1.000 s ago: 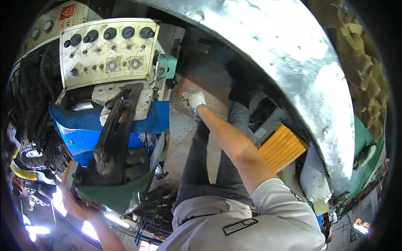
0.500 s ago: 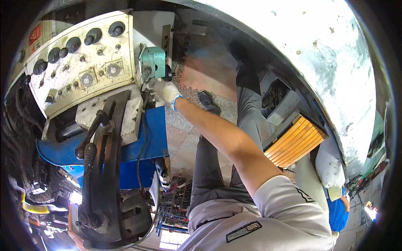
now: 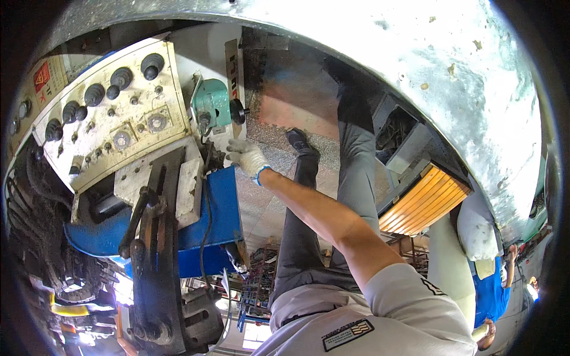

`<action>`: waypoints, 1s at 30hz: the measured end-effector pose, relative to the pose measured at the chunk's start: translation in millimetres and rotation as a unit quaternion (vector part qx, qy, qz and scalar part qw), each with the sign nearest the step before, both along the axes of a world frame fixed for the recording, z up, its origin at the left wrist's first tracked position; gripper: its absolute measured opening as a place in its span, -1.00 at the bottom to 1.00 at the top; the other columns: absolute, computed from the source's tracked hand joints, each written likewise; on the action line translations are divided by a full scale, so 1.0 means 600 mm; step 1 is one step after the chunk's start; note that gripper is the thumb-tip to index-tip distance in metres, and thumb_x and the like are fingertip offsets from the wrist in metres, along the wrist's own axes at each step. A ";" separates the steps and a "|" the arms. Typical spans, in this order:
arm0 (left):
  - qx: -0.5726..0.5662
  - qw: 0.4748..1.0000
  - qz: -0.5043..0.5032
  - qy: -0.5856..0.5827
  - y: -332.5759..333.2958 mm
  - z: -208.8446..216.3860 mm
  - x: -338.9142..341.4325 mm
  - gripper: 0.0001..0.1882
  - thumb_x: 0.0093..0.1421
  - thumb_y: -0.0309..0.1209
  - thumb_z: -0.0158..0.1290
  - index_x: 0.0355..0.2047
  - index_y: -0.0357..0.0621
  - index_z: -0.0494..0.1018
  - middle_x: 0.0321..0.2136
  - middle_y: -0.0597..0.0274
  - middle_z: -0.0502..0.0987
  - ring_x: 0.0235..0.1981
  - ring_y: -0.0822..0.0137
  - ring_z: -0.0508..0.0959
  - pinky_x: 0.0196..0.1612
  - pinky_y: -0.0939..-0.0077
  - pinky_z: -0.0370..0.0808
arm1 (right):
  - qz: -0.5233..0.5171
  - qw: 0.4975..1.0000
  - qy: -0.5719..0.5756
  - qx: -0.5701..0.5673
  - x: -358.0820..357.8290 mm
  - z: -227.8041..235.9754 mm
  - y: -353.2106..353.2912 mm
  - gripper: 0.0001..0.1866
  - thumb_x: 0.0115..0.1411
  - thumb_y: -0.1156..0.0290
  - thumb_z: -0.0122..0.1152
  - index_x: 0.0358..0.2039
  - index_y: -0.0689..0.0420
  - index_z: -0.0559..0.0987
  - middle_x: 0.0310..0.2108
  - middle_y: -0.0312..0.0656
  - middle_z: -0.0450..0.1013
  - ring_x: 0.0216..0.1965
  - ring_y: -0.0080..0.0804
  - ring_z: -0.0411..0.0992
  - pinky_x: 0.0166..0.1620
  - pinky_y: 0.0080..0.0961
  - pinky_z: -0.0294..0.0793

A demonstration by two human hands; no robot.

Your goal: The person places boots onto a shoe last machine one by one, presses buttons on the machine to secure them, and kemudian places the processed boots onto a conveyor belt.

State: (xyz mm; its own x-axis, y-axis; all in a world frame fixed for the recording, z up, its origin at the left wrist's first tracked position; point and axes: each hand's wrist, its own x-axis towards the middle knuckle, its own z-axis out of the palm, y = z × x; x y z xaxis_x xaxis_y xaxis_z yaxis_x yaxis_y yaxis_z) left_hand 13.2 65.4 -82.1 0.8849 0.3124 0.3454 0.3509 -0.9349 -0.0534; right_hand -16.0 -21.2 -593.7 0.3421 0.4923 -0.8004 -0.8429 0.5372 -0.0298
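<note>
My right hand (image 3: 248, 158), in a whitish knit work glove with a blue cuff, is held just below a turquoise metal housing (image 3: 212, 102) with a black knob (image 3: 238, 111) on its side. The fingers are spread a little and hold nothing that I can see. A small gap separates the fingertips from the machine parts beside them. To the left of the hand stands a cream control panel (image 3: 113, 113) with a row of black ball-topped levers. My left hand does not show.
A dark slotted arm with a handle (image 3: 155, 255) stands over a blue metal base (image 3: 217, 207). A large pale, worn surface (image 3: 439, 71) curves across the top and right. An orange slatted panel (image 3: 424, 202) is at right. Farther right is a person in blue (image 3: 490, 296).
My right hand has drawn back and down from beside the turquoise housing, and its fingers have come apart. The view has shifted slightly.
</note>
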 end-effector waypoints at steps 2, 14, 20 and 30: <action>0.028 0.999 0.001 0.028 -0.004 -0.008 0.013 -0.44 0.44 -0.07 -0.14 -0.02 -0.43 0.54 -0.07 -0.13 0.61 -0.02 0.03 0.59 0.13 0.13 0.46 | 0.008 0.998 0.022 0.066 -0.012 -0.015 0.001 -0.53 0.24 0.54 0.25 0.18 0.25 0.53 0.06 -0.12 0.56 -0.04 -0.36 0.56 -0.01 -0.41 0.58; 0.063 0.992 -0.001 0.109 -0.020 -0.019 0.050 -0.52 0.46 -0.20 -0.17 0.08 -0.40 0.48 -0.04 -0.12 0.59 -0.02 0.03 0.59 0.12 0.17 0.48 | 0.139 0.958 -0.219 -0.121 -0.015 -0.009 0.038 -0.66 0.21 0.60 0.30 0.01 0.36 0.61 -0.13 -0.14 0.63 -0.18 -0.44 0.55 -0.09 -0.48 0.58; 0.037 0.987 0.022 0.152 -0.043 0.000 0.056 -0.55 0.47 -0.27 -0.18 0.12 -0.38 0.46 -0.03 -0.12 0.57 -0.02 0.03 0.59 0.11 0.19 0.49 | 0.101 0.915 -0.321 -0.220 -0.056 -0.038 0.066 -0.75 0.20 0.49 0.29 -0.10 0.23 0.67 -0.20 -0.07 0.64 -0.20 -0.29 0.58 -0.10 -0.40 0.55; -0.062 0.985 0.078 0.143 -0.064 0.018 0.056 -0.53 0.46 -0.24 -0.16 -0.03 -0.49 0.51 -0.17 -0.04 0.60 -0.18 0.18 0.59 0.03 0.30 0.48 | 0.150 0.954 -0.202 -0.163 -0.058 -0.007 0.061 -0.77 0.23 0.34 0.23 -0.22 0.22 0.68 -0.30 -0.12 0.64 -0.32 -0.35 0.53 -0.21 -0.34 0.54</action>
State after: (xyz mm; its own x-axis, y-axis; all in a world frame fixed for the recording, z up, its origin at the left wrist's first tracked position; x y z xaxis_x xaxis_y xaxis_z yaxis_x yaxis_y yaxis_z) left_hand 46.7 27.2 -71.2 0.8780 0.4770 0.0387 0.4785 -0.8761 -0.0592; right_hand -50.7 15.1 -597.7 0.5372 0.3638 -0.7610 -0.8421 0.1797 -0.5085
